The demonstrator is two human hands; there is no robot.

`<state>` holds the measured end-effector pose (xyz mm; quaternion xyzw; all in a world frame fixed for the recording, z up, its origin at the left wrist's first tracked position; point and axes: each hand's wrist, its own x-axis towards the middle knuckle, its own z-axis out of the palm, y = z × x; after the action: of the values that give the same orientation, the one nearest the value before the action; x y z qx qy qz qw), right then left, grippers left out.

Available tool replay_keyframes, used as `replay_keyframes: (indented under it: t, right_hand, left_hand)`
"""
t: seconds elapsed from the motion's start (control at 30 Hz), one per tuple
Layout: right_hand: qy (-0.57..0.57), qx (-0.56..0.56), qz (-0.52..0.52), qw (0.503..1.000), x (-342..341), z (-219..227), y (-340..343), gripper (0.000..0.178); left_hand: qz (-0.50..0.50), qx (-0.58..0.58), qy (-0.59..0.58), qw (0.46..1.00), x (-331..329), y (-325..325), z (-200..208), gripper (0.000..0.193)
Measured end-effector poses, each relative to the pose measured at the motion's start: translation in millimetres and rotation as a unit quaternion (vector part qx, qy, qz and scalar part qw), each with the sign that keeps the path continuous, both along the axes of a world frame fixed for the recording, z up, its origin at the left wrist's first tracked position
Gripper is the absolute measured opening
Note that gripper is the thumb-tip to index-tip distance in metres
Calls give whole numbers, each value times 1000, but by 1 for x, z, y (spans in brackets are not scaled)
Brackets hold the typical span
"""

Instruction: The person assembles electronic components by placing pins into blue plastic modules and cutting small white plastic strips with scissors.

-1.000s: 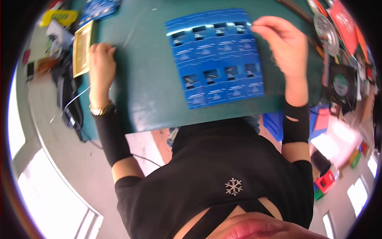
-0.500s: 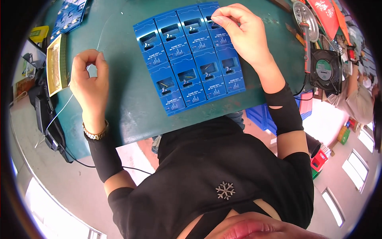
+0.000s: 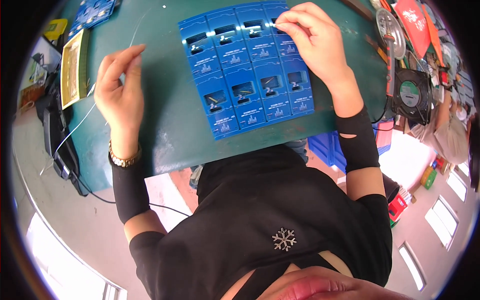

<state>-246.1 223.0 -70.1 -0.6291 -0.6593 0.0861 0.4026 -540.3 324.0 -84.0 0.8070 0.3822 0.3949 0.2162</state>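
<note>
My left hand [image 3: 120,82] hovers over the left side of the table with its fingers curled. A thin pale wire [image 3: 136,34] runs from above the index finger, through or behind the hand, and down past the table's left edge. A blue panel of circuit boards [image 3: 246,75], in two rows with cut-out windows, lies in front of me. Small pale or metallic parts show in several windows. My right hand [image 3: 315,42] is at the panel's far right board, thumb and forefinger pinched over its window. What they pinch is too small to make out.
A yellow-framed tray [image 3: 75,70] stands at the table's left edge, with more blue boards [image 3: 92,17] beyond it. At the right lie a black fan [image 3: 411,95], a clear reel [image 3: 390,35] and a red-handled tool [image 3: 389,70]. Blue crates [image 3: 325,150] are below the table's front edge.
The whole view has shifted slightly. My left hand has moved up and right, its forefinger straighter than in the earlier pinch. My right hand stays pinched over the same far right board.
</note>
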Motion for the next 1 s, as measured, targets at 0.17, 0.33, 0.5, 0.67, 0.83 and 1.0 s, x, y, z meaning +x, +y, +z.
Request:
replay_keyframes:
  t: [0.17,0.33,0.5,0.67,0.83,1.0]
  right_hand:
    - [-84,55,48,994,14,-24,-1,8]
    - [-64,46,44,996,14,-24,-1,8]
    - [-65,45,49,996,18,-23,-5,13]
    - [-223,0,-5,975,8,-11,-17,29]
    - [-195,7,1,981,12,-11,-18,35]
    - [-99,15,-2,995,11,-13,-17,34]
  left_hand:
    - [-56,-74,-5,996,18,-6,2,16]
    - [-116,-65,37,990,36,-4,6,16]
    - [-168,6,33,985,45,9,7,16]
    - [-145,-128,33,981,43,4,7,21]
    - [-149,-202,11,968,47,3,4,28]
    - [-175,-198,46,963,56,2,9,33]
